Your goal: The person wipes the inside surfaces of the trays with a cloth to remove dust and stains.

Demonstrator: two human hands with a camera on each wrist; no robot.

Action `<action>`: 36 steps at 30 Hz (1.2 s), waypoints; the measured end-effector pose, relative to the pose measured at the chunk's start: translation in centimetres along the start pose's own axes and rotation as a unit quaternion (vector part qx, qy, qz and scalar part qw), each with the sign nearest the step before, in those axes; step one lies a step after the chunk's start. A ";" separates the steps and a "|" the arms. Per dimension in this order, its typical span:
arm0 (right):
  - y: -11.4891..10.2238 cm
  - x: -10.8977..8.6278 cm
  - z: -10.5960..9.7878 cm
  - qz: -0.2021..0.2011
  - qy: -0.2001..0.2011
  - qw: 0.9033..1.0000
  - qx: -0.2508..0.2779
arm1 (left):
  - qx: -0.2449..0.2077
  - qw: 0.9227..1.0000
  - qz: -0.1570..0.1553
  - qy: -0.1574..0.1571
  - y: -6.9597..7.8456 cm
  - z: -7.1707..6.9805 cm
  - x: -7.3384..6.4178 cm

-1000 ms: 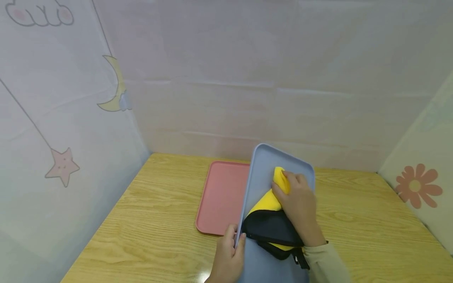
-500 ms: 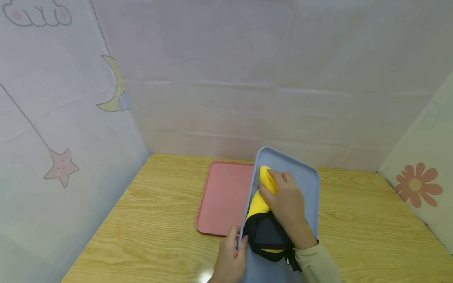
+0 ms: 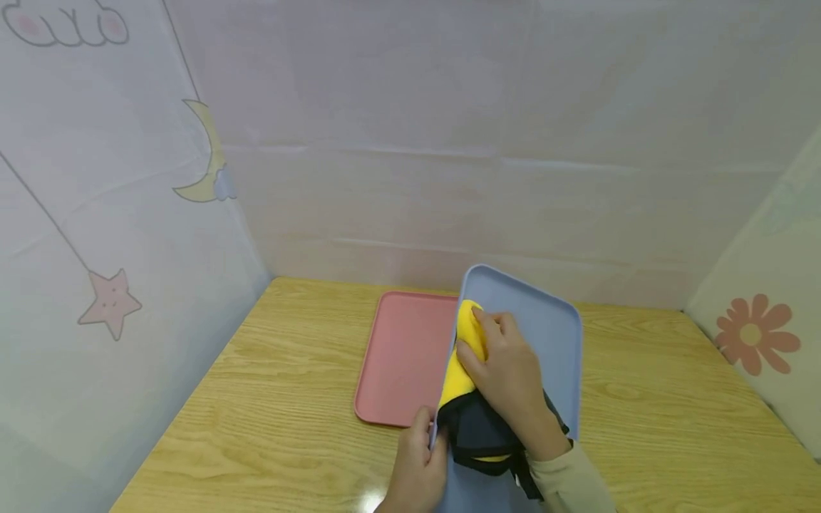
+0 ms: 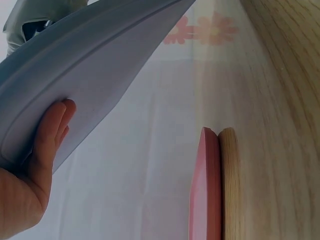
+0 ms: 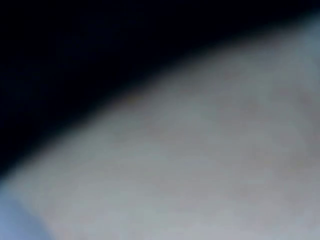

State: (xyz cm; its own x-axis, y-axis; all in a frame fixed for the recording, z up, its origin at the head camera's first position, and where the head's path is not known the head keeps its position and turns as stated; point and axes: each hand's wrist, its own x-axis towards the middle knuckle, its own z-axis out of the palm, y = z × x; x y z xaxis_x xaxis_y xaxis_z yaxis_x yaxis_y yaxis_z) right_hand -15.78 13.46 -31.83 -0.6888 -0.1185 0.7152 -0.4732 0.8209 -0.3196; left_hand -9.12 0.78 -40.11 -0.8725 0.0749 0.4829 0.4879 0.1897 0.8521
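Observation:
A blue tray [image 3: 532,320] is held up at a tilt, its inner face toward me. My left hand [image 3: 417,467] grips its left edge, thumb at the front; the left wrist view shows fingers [image 4: 50,130] lying against the underside. A bunched cloth, bright yellow [image 3: 458,377] and dark with black edging, lies against the tray's inner face. My right hand [image 3: 507,370] pinches the yellow part between thumb and fingers, close to the tray's left rim. In the right wrist view only a blurred pale surface and a dark area show.
A pink tray [image 3: 404,356] lies flat on the wooden table [image 3: 269,399], partly hidden behind the blue tray. White fabric walls [image 3: 385,178] with printed shapes stand at the back and both sides of the table.
My right hand has slid the cloth leftward across the blue tray to its left rim. The blue tray has shifted slightly right; the left hand keeps its grip.

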 end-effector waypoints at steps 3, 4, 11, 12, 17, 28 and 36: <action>-0.1 -0.1 -0.2 -0.010 -0.036 0.999 -0.029 | -0.010 1.000 -0.008 0.010 0.0 -0.2 0.1; -0.2 -0.2 -0.2 -0.011 -0.047 0.998 -0.040 | -0.013 1.000 -0.006 0.016 0.1 -0.2 0.1; -0.2 -0.3 -0.3 0.009 -0.081 0.994 -0.066 | -0.019 1.000 -0.009 0.023 0.6 -0.5 0.5; -0.2 -0.4 -0.3 0.010 -0.080 0.995 -0.065 | -0.018 0.999 -0.011 0.024 0.6 -0.6 0.5; 0.2 -0.4 -0.6 0.013 -0.080 0.994 -0.068 | -0.012 0.999 -0.015 0.034 0.7 -0.6 0.4; 2.2 -0.5 -1.4 0.066 -0.113 0.988 -0.083 | -0.028 0.998 -0.033 0.053 0.9 -1.0 0.2; 4.4 -0.7 -1.7 0.114 -0.148 0.977 -0.106 | -0.054 0.996 -0.061 0.041 0.9 -1.3 0.3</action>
State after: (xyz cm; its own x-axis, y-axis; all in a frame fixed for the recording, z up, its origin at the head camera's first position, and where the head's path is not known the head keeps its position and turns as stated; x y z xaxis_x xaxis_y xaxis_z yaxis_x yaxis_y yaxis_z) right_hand -16.41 18.15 -32.70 -0.9064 -0.0494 0.4196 -0.1862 0.9382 -0.2918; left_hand -8.88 -0.28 -38.92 -0.9223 -0.0224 0.3857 0.3827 0.0855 0.9199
